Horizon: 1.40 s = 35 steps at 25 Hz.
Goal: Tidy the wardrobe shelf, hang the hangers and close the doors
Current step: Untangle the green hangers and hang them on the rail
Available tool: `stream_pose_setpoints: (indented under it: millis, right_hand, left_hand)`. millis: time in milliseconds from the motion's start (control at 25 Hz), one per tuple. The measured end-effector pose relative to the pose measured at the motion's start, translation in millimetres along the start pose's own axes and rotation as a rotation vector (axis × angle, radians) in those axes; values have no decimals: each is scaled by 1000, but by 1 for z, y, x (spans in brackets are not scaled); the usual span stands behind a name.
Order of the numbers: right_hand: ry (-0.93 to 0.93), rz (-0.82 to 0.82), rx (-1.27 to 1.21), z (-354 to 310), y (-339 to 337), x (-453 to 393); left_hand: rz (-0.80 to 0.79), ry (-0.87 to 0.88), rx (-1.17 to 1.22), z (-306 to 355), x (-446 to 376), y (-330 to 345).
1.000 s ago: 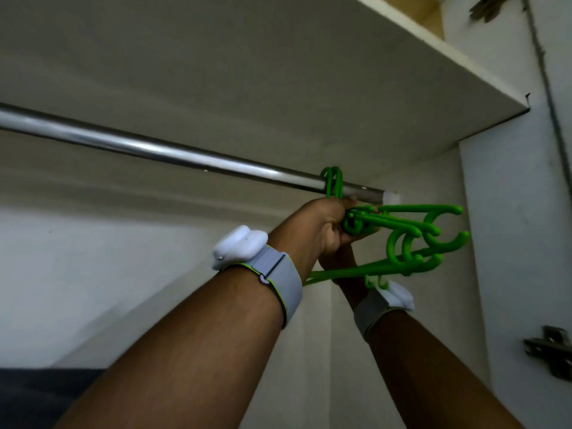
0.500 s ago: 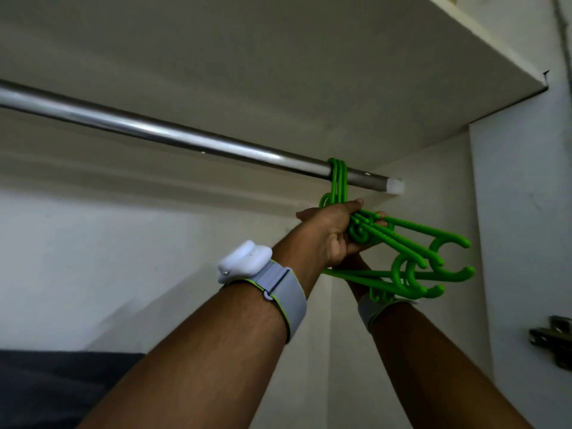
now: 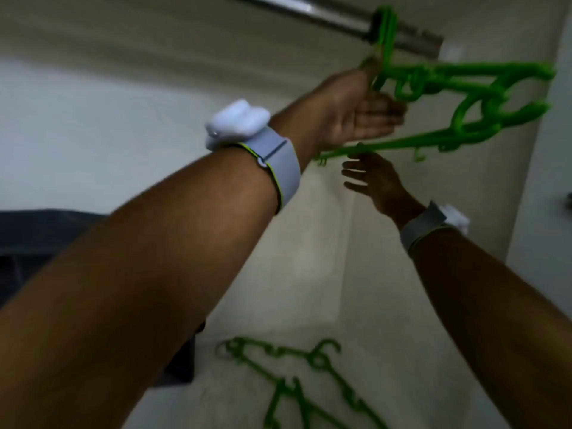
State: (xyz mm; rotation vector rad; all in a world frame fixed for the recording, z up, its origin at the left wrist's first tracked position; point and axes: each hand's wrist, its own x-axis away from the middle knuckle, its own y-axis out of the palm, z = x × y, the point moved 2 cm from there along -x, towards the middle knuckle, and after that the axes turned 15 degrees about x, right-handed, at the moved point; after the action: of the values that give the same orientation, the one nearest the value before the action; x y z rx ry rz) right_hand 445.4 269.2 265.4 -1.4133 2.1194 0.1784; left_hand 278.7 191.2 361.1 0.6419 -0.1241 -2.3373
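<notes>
green hangers (image 3: 458,88) hooked on the metal rail (image 3: 337,17) at its right end.
left hand (image 3: 362,109) released, fingers straight beside the hooks; right hand (image 3: 374,178) released just under the bottom bar. more hangers (image 3: 297,382) lie on the wardrobe floor (image 3: 387,305).

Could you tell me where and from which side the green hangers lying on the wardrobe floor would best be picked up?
Probably by the necks just under the hooks of the floor hangers, coming from above. They lie flat in an overlapping pile, so fingers could gather several necks together, leaving the hooks free for the rail. Blur hides how tangled they are. The right hand, open and lower, seems nearer.
</notes>
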Motion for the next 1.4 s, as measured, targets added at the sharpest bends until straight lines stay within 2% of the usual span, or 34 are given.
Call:
stream_pose_setpoints:
  millis: [160, 240, 320, 480, 560, 640, 680, 760, 840, 920, 1040, 1240, 1400]
  right_hand:
    - [164, -56, 151, 50, 16, 44]
    - [208, -122, 200, 86, 33, 76]
    - [237, -232, 224, 106, 56, 108]
    - [318, -417, 343, 140, 98, 162]
    - [169, -627, 644, 163, 113, 190]
    - [-53, -824, 1015, 180, 129, 216]
    - [-112, -869, 1147, 187, 137, 227]
    - [-116, -846, 1279, 202, 149, 239]
    - [-110, -755, 1368, 214, 159, 245]
    - [-175, -681, 1442, 221, 160, 249]
    - [-234, -685, 1566, 227, 149, 254]
    - [-280, -660, 1641, 220, 134, 260]
    - [-273, -472, 1600, 199, 115, 252]
  left_hand:
    - [343, 354, -72, -20, 54, -78]
    - [487, 337, -223, -58, 94, -120]
    - [559, 152, -310, -116, 134, -151]
    - [492, -274, -381, -236, 208, -181]
    - [380, -425, -474, -273, 243, -199]
    - [257, -562, -674, -292, 275, -212]
    - [202, -608, -812, -298, 289, -217]
    - [139, -619, -969, -303, 303, -218]
    - [128, -621, -941, -299, 305, -216]
    - [96, -697, -870, -291, 309, -218]
    - [-90, -814, -956, -285, 316, -223]
    - [-149, -740, -856, -283, 309, -223]
    - [-161, -670, -798, -282, 310, -233]
